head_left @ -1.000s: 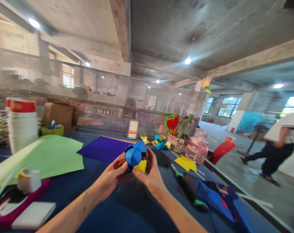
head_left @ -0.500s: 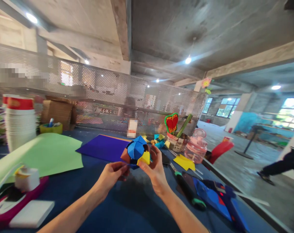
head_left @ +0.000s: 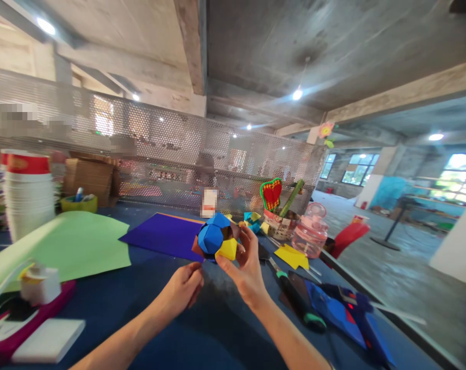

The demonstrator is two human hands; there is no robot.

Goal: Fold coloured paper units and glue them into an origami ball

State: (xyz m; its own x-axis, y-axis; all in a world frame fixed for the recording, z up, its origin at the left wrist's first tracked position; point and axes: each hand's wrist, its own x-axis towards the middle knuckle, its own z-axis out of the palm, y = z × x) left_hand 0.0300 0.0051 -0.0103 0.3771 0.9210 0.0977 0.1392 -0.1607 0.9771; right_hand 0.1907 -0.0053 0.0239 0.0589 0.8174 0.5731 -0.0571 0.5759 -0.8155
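So the job right now looks like handling and shaping a paper ball point(head_left: 211, 239), the one with blue, yellow and brownish panels. It's held up over the dark worktop point(head_left: 213, 324), more or less straight ahead, with the purple sheet point(head_left: 161, 236) lying behind it and off to the left.

The right hand point(head_left: 248, 270) has the actual grip: thumb on the yellow panel at the front, fingers wrapped round the right side. The left hand point(head_left: 184, 285) is curled up just below the ball's lower left edge. Honestly can't tell if it's pinching a bit of paper or has nothing in it, since the fingertips are tucked away.

My read is this is a positioning/adjusting step, not gluing, because the glue gun point(head_left: 366, 321) is lying over to the right, untouched. Any next move on that lower edge calls for the right hand staying steady and the left fingers pinching lightly. Squeeze too hard and I reckon those panels could crease.
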